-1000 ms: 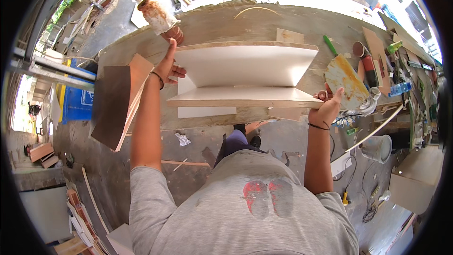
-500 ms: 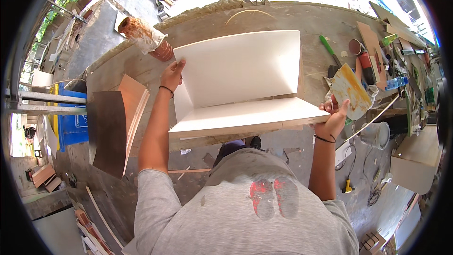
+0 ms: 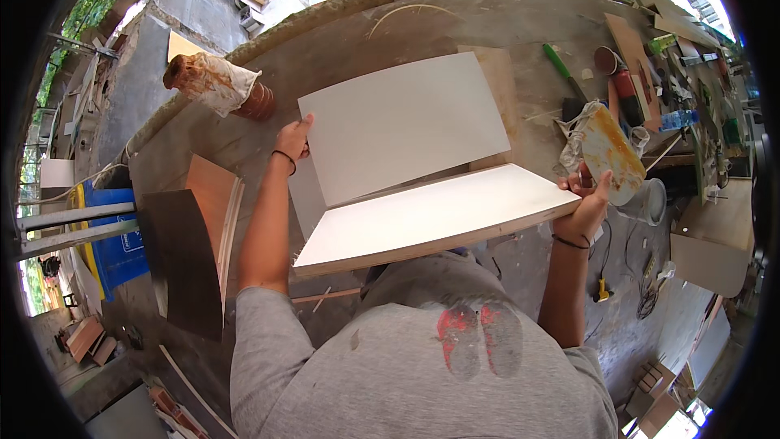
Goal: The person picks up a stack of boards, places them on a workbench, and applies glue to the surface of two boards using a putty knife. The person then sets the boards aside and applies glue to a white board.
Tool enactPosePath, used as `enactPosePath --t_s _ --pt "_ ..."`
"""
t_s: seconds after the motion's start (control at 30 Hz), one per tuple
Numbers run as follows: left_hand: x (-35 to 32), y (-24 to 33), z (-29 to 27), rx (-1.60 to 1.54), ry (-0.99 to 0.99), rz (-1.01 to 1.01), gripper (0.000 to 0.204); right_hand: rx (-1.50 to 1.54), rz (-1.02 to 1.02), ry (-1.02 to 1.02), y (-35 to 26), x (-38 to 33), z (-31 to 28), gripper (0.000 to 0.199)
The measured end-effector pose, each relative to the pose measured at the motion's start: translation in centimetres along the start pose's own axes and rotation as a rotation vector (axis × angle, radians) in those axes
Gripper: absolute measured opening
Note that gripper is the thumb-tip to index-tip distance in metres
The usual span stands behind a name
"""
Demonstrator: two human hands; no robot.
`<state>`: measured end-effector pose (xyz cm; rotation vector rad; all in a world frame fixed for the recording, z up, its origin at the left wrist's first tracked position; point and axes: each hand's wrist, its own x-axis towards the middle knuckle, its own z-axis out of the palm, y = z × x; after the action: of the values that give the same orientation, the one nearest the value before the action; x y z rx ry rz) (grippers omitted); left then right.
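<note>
Fingers of both hands, left (image 3: 294,141) and right (image 3: 588,192), clamped on white board (image 3: 431,215) ends, arms outstretched.

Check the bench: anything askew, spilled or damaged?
The white boards are tilted up off the bench, held at each end by the left hand and right hand. The glue can is smeared and crusted. Nothing looks spilled.

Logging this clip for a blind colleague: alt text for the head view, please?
A person's left hand and right hand grip opposite ends of two white boards, joined in an L, over a dusty workbench strewn with tools.
</note>
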<state>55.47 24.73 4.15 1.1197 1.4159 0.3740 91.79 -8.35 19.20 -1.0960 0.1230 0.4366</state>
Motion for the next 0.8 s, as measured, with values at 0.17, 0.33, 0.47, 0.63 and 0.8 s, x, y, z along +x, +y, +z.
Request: enactPosePath --t_s 0.17,0.33,0.47,0.63,0.8 --pt "1.0 -0.4 -0.5 0.242 0.021 0.027 0.043 0.004 -0.012 -0.023 0.0 0.4 -0.4 0.036" --pt "-0.6 -0.7 -0.2 0.300 0.075 0.201 0.033 -0.026 -0.009 -0.039 0.0 0.5 -0.1 0.039" --pt "-3.4 -1.3 -0.3 0.044 0.090 0.283 0.026 -0.052 -0.017 -0.058 0.1 1.0 -0.8 0.043" --pt "-10.0 -5.8 -1.6 0.068 0.145 0.282 0.033 -0.002 0.082 -0.171 0.1 1.7 -3.4 0.045" --pt "-18.7 -7.0 -0.3 -0.508 -0.078 -0.329 0.048 0.031 0.122 -0.217 -0.5 0.4 -5.5 0.042"
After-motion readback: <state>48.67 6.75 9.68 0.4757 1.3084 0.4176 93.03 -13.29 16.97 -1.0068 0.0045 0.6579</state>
